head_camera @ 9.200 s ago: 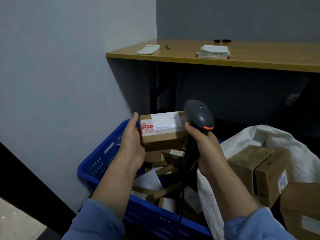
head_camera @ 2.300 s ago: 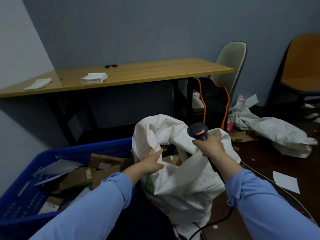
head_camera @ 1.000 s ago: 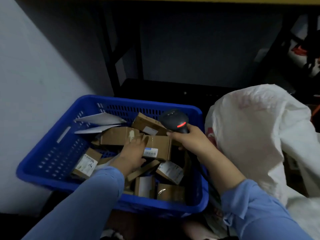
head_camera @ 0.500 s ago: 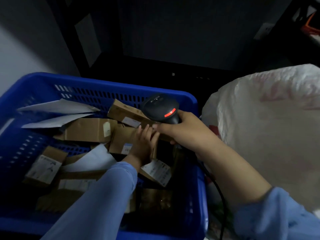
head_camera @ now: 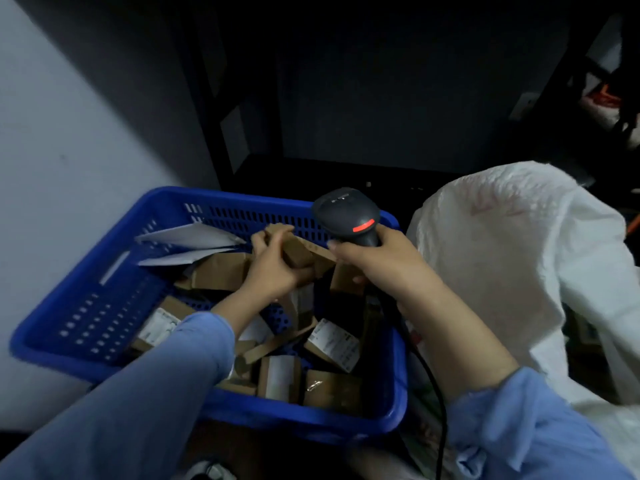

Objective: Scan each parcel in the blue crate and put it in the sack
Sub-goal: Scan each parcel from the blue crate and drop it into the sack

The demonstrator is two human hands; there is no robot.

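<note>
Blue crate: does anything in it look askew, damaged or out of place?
Nothing looks damaged. The parcels in the blue crate lie jumbled, tilted at many angles, not stacked. Two flat white envelopes lean at its far left. The left hand grips one box above the pile.

Both arms reach forward, left grip [head_camera: 273,268] and right grip [head_camera: 377,263] close together, fingers curled.

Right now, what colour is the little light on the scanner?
Red, a short glowing bar on the scanner head, seen in the head view.
</note>
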